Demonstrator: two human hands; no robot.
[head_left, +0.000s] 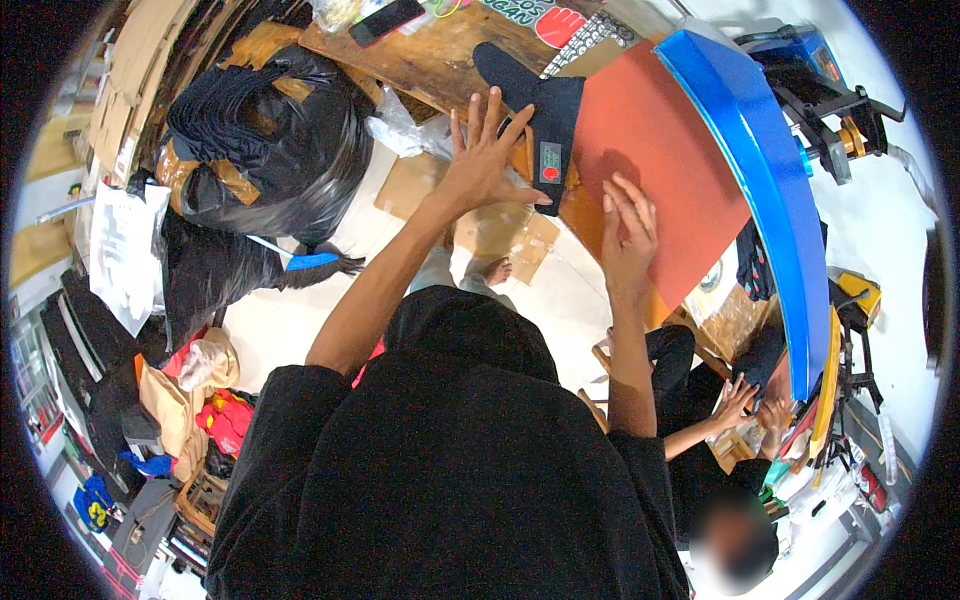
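A dark sock [556, 112] with a small label near its cuff lies flat at the edge of the wooden table, beside an orange-red sheet [665, 150]. My left hand [487, 165] is spread wide at the sock's left side, its thumb reaching the cuff end; whether it touches the cloth I cannot tell. Over the lower left part of the orange-red sheet is my right hand [630, 235], with fingers stretched out and nothing seen in them. The palm side of that hand is partly hidden.
A long blue panel [760, 170] rises along the sheet's right side. A phone [387, 21] lies on the wooden table [400, 58]. Black plastic bags [320, 150] are heaped at left, near a blue-edged broom [312, 262]. At lower right another person's hands [738, 402] are at work.
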